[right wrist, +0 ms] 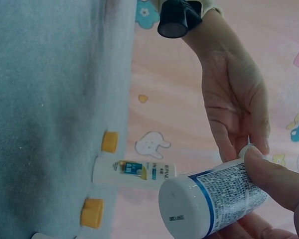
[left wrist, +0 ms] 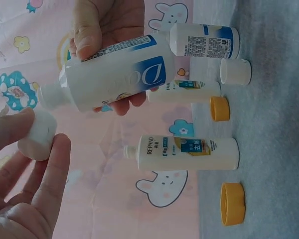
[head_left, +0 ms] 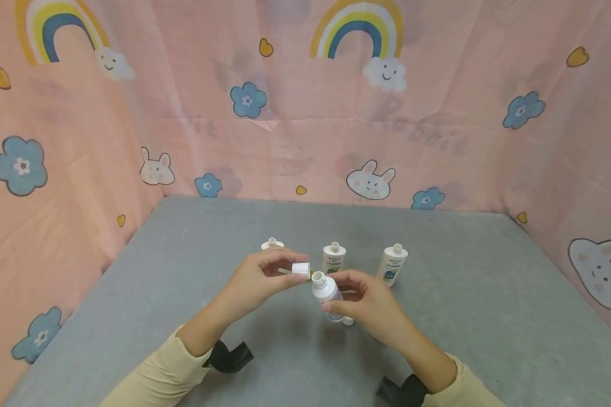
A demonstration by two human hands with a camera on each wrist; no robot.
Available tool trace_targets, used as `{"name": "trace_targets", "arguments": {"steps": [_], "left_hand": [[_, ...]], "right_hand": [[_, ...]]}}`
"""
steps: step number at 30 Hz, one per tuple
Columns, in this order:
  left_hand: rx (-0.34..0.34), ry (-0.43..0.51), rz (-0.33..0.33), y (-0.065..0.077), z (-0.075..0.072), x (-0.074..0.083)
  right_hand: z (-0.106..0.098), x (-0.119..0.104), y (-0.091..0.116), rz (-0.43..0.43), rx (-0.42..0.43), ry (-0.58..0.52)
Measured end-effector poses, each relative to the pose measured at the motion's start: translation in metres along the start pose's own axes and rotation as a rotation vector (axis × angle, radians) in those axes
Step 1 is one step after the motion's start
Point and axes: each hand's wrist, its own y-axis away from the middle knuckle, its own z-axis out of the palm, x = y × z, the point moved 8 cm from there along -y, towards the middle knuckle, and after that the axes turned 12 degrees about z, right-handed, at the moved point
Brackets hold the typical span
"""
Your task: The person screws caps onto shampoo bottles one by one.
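My L hand [head_left: 257, 277] pinched the white cap [head_left: 301, 271] btwn thumb & fingers, just beside the open neck of the white btl [head_left: 325, 289]; my R hand [head_left: 369, 303] gripped said btl by its body, tilted, neck twd the cap, above the grey table [head_left: 463, 316]. Three uncapped btls [head_left: 395, 263] stood upright beyond, w/ two yellow caps [left wrist: 232, 204] & a 2nd white cap [left wrist: 235, 72] on the tabletop

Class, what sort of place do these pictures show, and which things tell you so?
Probably a curtained-off work area: pink cartoon cloth borders a grey work surface on three sides, with bottles standing on it.
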Motion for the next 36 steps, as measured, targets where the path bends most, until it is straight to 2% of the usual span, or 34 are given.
{"name": "trace_targets", "arguments": {"steps": [7,11,28,36], "left_hand": [[0.039,0.073,0.038,0.000,-0.002,0.007],[0.046,0.084,0.054,0.000,-0.002,0.009],[0.013,-0.039,0.080,0.004,0.003,0.010],[0.009,-0.054,0.128,0.004,0.005,0.013]], "right_hand": [[0.000,-0.001,0.000,0.004,0.006,0.015],[-0.001,-0.002,0.000,-0.002,0.003,0.011],[-0.001,-0.007,0.003,-0.061,0.052,0.102],[0.000,-0.008,0.004,-0.098,0.054,0.133]]}}
